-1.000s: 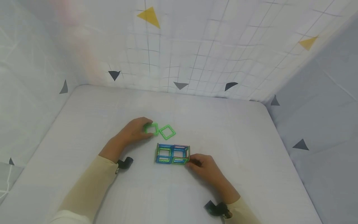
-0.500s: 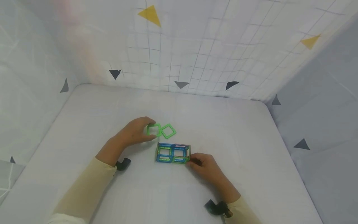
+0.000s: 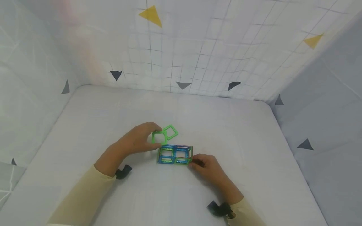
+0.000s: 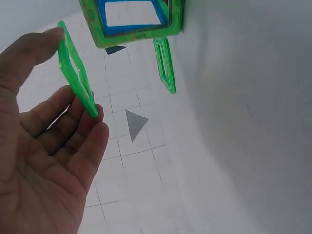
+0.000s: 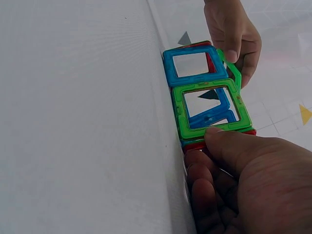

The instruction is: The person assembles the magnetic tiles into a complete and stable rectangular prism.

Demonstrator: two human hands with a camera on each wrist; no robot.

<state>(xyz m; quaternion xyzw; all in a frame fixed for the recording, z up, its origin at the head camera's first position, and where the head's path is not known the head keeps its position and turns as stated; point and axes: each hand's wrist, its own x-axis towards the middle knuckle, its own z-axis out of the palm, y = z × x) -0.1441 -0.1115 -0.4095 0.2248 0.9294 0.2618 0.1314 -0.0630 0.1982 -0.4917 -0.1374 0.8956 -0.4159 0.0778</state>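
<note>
A green square magnetic tile (image 4: pixel 78 73) is pinched between the thumb and fingertips of my left hand (image 3: pixel 138 139), held above the table just behind the left end of a box-like frame. That frame (image 3: pixel 173 154), built of blue, green and red magnetic tiles, stands on the table in front of me. My right hand (image 3: pixel 209 168) grips its right end, with the thumb on a green tile (image 5: pixel 207 85) and the fingers low at the side. Behind the frame lies a loose green square tile (image 3: pixel 171 132), partly covered by the held one in the head view.
The white table (image 3: pixel 240 135) reaches back to a cloth wall (image 3: pixel 195 44) with grid lines and yellow and dark triangles. Grey-white cloth sides (image 3: pixel 325 110) stand left and right. A black wrist camera (image 3: pixel 219 209) sits on the right forearm.
My left hand has brought the green tile toward me and to the right, from beside the loose tile to the frame's left end. The right hand and the frame stay put.
</note>
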